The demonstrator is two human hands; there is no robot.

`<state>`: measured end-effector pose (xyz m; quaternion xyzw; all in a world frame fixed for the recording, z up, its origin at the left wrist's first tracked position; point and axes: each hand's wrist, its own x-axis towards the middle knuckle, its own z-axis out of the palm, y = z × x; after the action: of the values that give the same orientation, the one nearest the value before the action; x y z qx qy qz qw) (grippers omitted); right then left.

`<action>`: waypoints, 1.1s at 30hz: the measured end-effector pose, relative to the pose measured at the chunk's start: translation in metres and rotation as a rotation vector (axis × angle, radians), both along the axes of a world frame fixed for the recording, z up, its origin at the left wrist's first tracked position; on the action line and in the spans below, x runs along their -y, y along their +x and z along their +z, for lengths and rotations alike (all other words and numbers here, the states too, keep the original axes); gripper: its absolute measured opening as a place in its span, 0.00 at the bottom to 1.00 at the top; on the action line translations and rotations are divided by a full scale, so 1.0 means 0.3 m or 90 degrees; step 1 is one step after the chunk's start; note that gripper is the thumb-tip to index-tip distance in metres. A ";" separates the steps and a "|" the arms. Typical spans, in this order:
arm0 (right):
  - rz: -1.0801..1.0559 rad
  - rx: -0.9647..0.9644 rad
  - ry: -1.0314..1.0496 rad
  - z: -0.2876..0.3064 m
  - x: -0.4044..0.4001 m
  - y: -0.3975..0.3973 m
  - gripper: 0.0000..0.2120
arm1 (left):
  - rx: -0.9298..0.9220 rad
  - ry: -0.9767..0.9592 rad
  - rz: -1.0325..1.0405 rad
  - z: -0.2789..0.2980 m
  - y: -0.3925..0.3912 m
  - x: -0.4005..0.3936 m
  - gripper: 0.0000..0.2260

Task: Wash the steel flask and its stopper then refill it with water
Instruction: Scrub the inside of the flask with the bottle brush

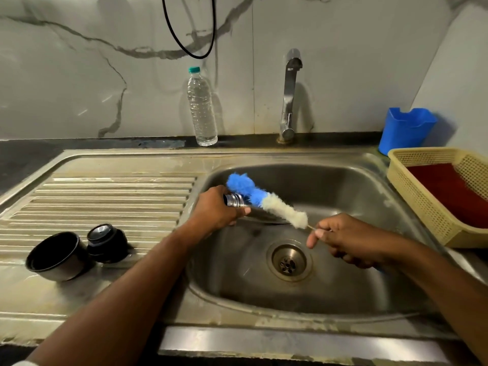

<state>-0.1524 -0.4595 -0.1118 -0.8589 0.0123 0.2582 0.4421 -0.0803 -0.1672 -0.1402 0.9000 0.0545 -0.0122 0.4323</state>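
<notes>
My left hand grips the steel flask over the left side of the sink basin; only its threaded steel neck shows past my fingers. My right hand pinches the thin wire handle of a bottle brush with a blue tip and white bristles. The brush lies across the flask's mouth, outside the flask. On the draining board at the left stand the black cup lid and the black stopper side by side.
A steel tap rises behind the basin; no water runs from it. A clear water bottle with a green cap stands at the wall. At the right are a blue plastic holder and a yellow basket holding something red. The drain is open.
</notes>
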 end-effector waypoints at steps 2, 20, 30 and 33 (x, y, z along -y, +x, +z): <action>-0.033 0.024 -0.119 -0.011 0.029 0.016 0.12 | -0.007 0.026 0.008 -0.003 0.002 0.000 0.22; -0.012 0.037 -0.017 0.008 -0.053 -0.047 0.15 | -0.012 0.027 -0.006 -0.015 0.021 -0.007 0.21; -0.018 0.031 0.008 0.016 -0.068 -0.046 0.16 | 0.012 0.085 -0.030 0.000 0.017 -0.011 0.32; -0.069 0.117 -0.179 0.003 -0.058 -0.025 0.12 | 0.005 0.080 -0.006 0.002 0.014 -0.006 0.28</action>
<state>-0.1600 -0.4422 -0.1110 -0.9303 0.0543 0.1503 0.3301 -0.0762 -0.1656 -0.1397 0.9258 0.0490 -0.0073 0.3749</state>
